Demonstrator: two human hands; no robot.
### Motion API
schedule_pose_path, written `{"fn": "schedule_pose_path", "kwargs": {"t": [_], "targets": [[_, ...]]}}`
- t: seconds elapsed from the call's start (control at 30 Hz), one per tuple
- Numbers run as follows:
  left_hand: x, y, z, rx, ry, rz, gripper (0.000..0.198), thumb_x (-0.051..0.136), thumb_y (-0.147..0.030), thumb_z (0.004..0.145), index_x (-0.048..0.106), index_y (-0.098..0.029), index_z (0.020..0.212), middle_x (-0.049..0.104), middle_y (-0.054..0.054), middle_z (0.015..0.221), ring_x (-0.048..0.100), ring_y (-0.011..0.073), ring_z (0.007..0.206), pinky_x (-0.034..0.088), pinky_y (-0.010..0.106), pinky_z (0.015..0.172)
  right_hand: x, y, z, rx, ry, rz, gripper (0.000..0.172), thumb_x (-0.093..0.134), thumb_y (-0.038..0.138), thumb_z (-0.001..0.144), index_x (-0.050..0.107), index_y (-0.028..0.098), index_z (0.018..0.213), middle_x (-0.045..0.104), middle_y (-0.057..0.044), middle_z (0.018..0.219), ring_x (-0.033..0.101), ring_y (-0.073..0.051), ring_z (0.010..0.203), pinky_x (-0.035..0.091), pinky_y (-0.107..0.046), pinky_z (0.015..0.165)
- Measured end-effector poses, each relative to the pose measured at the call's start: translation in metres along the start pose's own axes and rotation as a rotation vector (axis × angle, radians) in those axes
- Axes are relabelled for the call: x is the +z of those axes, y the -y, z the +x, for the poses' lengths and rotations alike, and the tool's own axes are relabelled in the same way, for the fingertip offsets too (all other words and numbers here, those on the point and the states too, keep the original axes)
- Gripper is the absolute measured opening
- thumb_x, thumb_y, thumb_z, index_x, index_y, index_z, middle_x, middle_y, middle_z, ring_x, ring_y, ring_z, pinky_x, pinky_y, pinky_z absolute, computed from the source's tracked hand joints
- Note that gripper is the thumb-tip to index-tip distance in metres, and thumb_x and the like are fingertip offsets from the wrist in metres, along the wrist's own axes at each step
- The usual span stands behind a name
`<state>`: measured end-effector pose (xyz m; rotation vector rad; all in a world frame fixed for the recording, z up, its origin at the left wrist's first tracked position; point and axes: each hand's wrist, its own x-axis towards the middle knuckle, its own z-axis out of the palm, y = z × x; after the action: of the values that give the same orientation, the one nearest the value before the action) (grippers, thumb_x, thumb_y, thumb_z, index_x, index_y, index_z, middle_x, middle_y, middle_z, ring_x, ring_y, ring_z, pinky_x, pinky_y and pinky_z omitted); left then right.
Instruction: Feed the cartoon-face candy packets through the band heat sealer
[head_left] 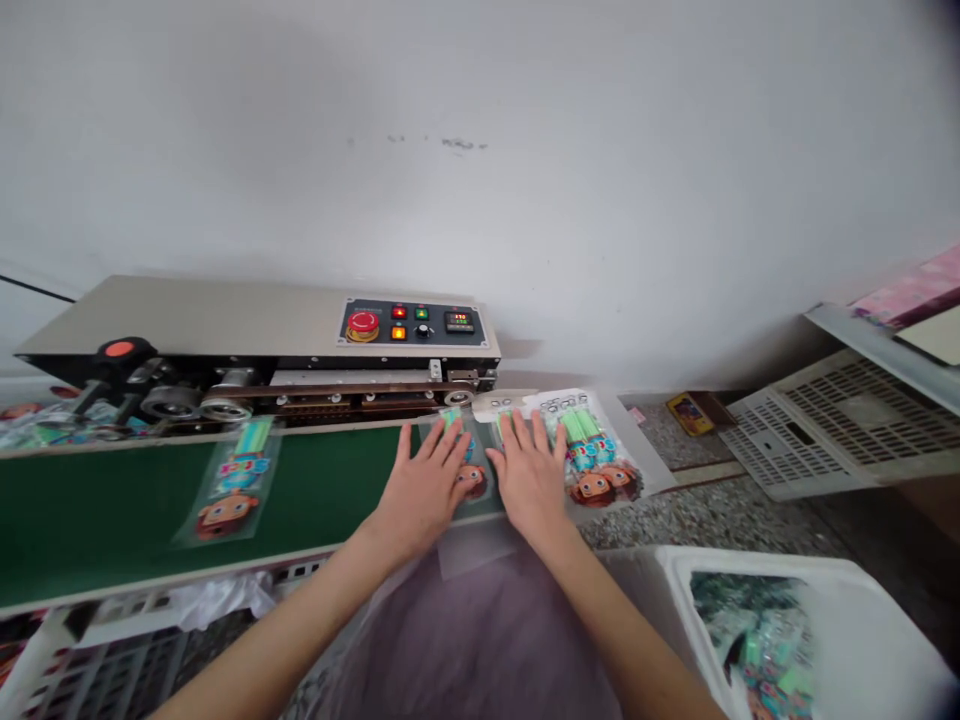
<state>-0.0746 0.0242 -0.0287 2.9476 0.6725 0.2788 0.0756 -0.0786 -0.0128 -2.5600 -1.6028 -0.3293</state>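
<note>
- The pale wall [600, 200] fills the upper frame in front of you.
- Your machine [225, 320] spans the left and middle, its panel lit.
- Below it, the green belt [330, 480] runs from the left edge toward the centre.
- A white box [750, 562] holding packets sits at lower right.
- Your left hand [420, 490] lies palm down at the centre, fingers spread apart, partly covering a packet [474, 480] at the belt's right end.
- Your right hand [534, 485], just right of it, is flat too, fingers slightly apart, beside overlapping packets [600, 460].
- A lone packet [236, 480] lies on the belt, left of centre.
</note>
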Motion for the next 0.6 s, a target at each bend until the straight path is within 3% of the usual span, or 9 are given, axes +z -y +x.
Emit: {"fn": "schedule_pose_path", "kwargs": {"t": [0.07,0.17,0.3,0.37,0.47,0.6], "targets": [[-0.012,0.001,0.001,-0.066,0.008,0.031,0.056,0.028,-0.046,0.106,0.048,-0.017,0.149,0.039,0.014,0.160,0.031,0.0356,0.150,0.014,0.069,0.120,-0.009,0.003,0.004,0.006,-0.009,0.025,0.049,0.042,0.040,0.104,0.052,0.016,0.146,0.052,-0.013,0.151,0.039,-0.038,0.143,0.018,-0.064,0.117],[-0.020,-0.018,0.016,-0.079,0.000,0.009,0.054,0.030,-0.040,0.106,0.051,-0.012,0.147,0.042,0.017,0.158,0.034,0.0366,0.148,0.014,0.069,0.120,-0.028,-0.023,-0.005,0.001,-0.057,-0.039,0.046,0.039,0.040,0.105,0.057,0.018,0.142,0.052,-0.012,0.151,0.037,-0.037,0.144,0.016,-0.064,0.118],[-0.004,-0.053,0.041,0.065,-0.013,-0.105,0.057,0.028,-0.048,0.106,0.045,-0.018,0.151,0.036,0.013,0.162,0.029,0.0326,0.151,0.018,0.067,0.121,-0.035,-0.076,-0.022,0.054,-0.093,-0.211,0.046,0.039,0.039,0.105,0.058,0.017,0.141,0.050,-0.012,0.153,0.034,-0.038,0.146,0.017,-0.066,0.117],[0.010,-0.059,0.046,0.087,-0.032,-0.123,0.057,0.028,-0.051,0.106,0.042,-0.021,0.153,0.032,0.011,0.164,0.024,0.0322,0.153,0.018,0.068,0.120,-0.027,-0.085,-0.026,0.053,-0.076,-0.244,0.050,0.041,0.041,0.104,0.054,0.016,0.145,0.046,-0.014,0.156,0.034,-0.038,0.146,0.021,-0.064,0.116],[0.023,-0.046,0.039,0.101,-0.054,-0.107,0.057,0.025,-0.051,0.106,0.041,-0.023,0.153,0.030,0.009,0.165,0.020,0.0303,0.155,0.016,0.068,0.120,-0.008,-0.068,-0.023,0.048,-0.066,-0.222,0.052,0.042,0.044,0.103,0.051,0.018,0.148,0.039,-0.015,0.160,0.030,-0.037,0.148,0.022,-0.061,0.117],[0.016,-0.009,0.018,0.130,-0.011,-0.076,0.058,0.023,-0.052,0.106,0.036,-0.025,0.156,0.028,0.007,0.166,0.018,0.0283,0.155,0.015,0.066,0.122,0.007,-0.021,-0.011,0.095,-0.074,-0.140,0.052,0.042,0.045,0.103,0.053,0.018,0.146,0.043,-0.015,0.158,0.030,-0.040,0.146,0.022,-0.062,0.116]]}}
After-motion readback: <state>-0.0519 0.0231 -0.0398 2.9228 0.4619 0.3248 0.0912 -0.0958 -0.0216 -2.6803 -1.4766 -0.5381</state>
